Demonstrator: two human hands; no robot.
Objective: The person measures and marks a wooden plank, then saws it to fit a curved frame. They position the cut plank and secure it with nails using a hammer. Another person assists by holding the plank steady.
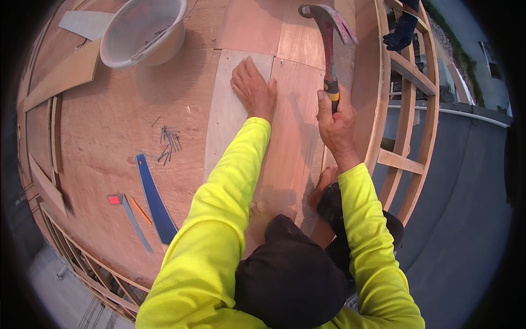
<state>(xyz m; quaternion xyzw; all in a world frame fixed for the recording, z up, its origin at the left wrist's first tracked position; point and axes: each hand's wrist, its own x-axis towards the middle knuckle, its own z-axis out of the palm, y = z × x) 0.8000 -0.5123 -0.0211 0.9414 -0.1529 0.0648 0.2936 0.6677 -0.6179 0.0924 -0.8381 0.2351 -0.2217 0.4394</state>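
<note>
My right hand [335, 123] is wrapped round the black and yellow grip of a claw hammer [329, 55]. The hammer stands raised with its metal head at the far end. My left hand [255, 90] presses down on a pale plywood strip [226, 109], fingers stretched out and thumb apart, with nothing visible in it. Beside that strip lies a reddish plywood strip [293, 120], its edge running just right of the left hand. A loose pile of nails [170, 141] lies on the large plywood sheet [109, 131] to the left.
A whitish bucket [142, 33] with tools or metal pieces inside stands at far left. A blue saw [153, 197], a square [134, 216] and an orange pencil [141, 210] lie near left. Open wooden framing [408, 131] borders a drop at right, where another person's gloved hand [402, 33] shows.
</note>
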